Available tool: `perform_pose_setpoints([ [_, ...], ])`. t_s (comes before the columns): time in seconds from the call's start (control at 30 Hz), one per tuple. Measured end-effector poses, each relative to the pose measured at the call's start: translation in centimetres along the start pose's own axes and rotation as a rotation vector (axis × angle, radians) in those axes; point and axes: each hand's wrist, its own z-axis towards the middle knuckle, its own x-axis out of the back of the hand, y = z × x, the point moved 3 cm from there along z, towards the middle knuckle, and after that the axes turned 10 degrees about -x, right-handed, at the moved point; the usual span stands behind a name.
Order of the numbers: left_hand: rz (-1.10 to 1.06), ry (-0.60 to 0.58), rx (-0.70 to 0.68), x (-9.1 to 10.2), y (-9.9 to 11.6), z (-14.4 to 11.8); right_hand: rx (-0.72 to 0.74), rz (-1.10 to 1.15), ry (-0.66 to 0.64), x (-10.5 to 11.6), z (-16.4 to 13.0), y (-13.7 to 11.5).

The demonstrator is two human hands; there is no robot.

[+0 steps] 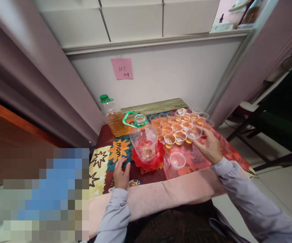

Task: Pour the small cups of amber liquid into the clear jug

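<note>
Item: clear plastic cup (194, 132), empty, gripped at its side by my right hand (210, 147), fingers closed round it, raised just above the near edge of the filled cups (180, 123), which stand in rows holding amber liquid. Second empty cup (177, 160) standing alone on the patterned tablecloth (102, 158), near my right wrist. Large clear jug (143, 140), green collar, uncapped, upright on a red plate (158, 158). Capped bottle (111, 116) of amber liquid behind it. My left hand (121, 174) lies flat on the cloth, holding nothing, beside the plate.
</note>
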Motion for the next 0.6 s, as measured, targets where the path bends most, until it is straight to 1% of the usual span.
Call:
perform_pose_setpoints([
  [0.07, 0.000, -0.003, -0.001, 0.0, 0.0, 0.0, -0.050, 0.294, -0.194, -0.9, -2.6, -2.0],
  [0.1, 0.000, -0.004, -0.003, 0.0, 0.0, 0.0, -0.061, 0.386, -0.260, -1.3, -3.9, -2.8],
  [0.17, -0.002, -0.005, -0.005, 0.0, 0.0, 0.0, -0.053, 0.456, -0.319, -1.9, -6.1, -4.0],
  [0.27, -0.004, -0.003, -0.007, 0.0, 0.1, 0.0, -0.022, 0.377, -0.311, -2.7, -8.1, -4.5],
  [0.43, -0.008, 0.004, -0.011, 0.0, 0.2, 0.0, 0.038, 0.174, -0.294, -3.7, -9.5, -3.4],
  [0.5, -0.008, 0.006, -0.012, 0.0, 0.2, 0.0, 0.055, 0.144, -0.304, -3.7, -9.8, -3.0],
  [0.6, -0.004, 0.003, -0.013, -0.1, 0.1, 0.1, 0.062, 0.166, -0.317, -3.1, -9.8, -2.9],
])
